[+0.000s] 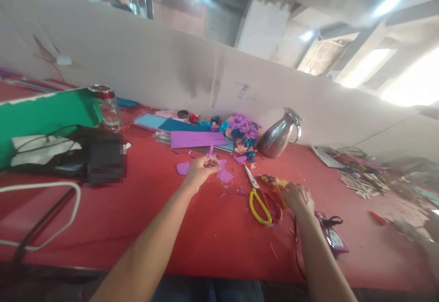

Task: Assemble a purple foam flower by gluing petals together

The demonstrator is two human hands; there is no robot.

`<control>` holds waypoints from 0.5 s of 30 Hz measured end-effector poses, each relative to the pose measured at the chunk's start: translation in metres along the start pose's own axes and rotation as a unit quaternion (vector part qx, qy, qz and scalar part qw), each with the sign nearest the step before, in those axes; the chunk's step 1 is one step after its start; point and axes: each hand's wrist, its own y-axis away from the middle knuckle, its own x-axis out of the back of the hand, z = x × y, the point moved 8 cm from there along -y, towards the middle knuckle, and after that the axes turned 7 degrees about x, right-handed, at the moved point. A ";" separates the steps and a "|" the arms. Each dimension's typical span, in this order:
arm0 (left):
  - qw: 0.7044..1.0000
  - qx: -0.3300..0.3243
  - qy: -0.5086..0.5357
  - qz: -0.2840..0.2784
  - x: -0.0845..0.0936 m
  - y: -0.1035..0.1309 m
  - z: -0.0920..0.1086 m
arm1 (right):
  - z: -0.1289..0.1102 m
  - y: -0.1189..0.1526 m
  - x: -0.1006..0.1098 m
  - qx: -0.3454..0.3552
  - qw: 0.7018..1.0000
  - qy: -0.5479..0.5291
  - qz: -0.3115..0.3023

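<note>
My left hand (pixel 202 172) is closed in a pinch on a narrow purple paper strip (pixel 210 150), raised over the red table. Cut purple paper petals (pixel 225 175) lie beneath and beside it. On the right, my right hand (pixel 298 196) curls over an orange-yellow tool (pixel 281 185) that looks like a glue gun; the palm hides most of it. Between the hands lie scissors (pixel 259 207) with one yellow and one red handle, blades pointing away. A small purple piece (pixel 242 192) sits left of them. Behind my left hand is a purple paper sheet (pixel 197 139).
Paper flowers (pixel 242 127) and a metal jug (pixel 279 133) stand along the low white wall (pixel 164 68). A lidded jar (pixel 109 110), a dark bag (pixel 104 158) and a green panel (pixel 48 110) are left. Sticks (pixel 361 183) and a purple-edged case (pixel 334 239) lie right.
</note>
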 end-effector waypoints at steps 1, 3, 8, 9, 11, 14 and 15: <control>1.000 -0.006 0.002 -0.004 -0.001 0.001 0.001 | -0.013 0.002 0.003 0.005 1.000 0.005 0.022; 1.000 -0.012 -0.007 -0.005 -0.003 0.002 0.001 | -0.059 0.007 0.005 0.078 0.995 -0.025 0.059; 0.999 -0.009 -0.012 -0.029 -0.009 0.005 -0.001 | -0.184 0.027 -0.045 0.247 0.912 -0.285 -0.164; 0.999 -0.007 -0.011 -0.032 -0.010 0.005 -0.002 | -0.194 0.028 -0.051 0.243 0.906 -0.297 -0.177; 0.999 -0.002 -0.015 -0.030 -0.010 0.005 -0.003 | -0.199 0.027 -0.058 0.222 0.909 -0.310 -0.168; 0.999 0.003 -0.039 -0.021 -0.009 0.005 -0.004 | -0.186 0.022 -0.065 0.180 0.903 -0.365 -0.138; 0.999 0.001 -0.045 -0.017 -0.009 0.005 -0.004 | -0.180 0.021 -0.066 0.163 0.892 -0.402 -0.131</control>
